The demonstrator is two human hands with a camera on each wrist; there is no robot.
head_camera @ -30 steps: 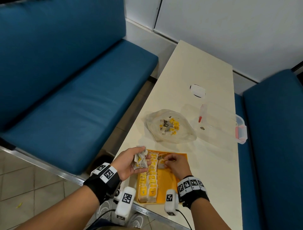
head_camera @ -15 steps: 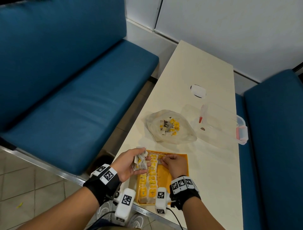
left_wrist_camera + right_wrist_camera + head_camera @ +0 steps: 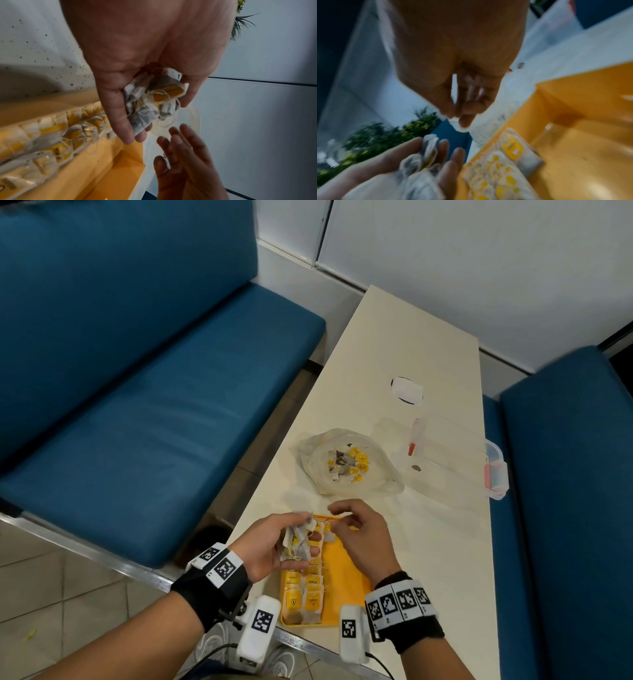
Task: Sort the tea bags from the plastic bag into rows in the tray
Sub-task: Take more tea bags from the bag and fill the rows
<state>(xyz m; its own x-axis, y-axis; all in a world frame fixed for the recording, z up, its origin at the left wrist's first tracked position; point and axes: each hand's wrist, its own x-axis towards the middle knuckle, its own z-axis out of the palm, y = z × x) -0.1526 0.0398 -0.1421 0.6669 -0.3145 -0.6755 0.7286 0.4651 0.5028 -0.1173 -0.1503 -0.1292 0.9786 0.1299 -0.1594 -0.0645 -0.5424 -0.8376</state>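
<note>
Your left hand fingers curl round a bunch of tea bags over the tray's left edge. Right hand hovers beside, fingers loosely curled, empty. Two rows fill tray's left. Bag lies beyond on table.

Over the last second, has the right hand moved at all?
Yes. The right hand has lifted off the rows in the yellow tray and shifted toward the left hand and its bunch of tea bags.
</note>
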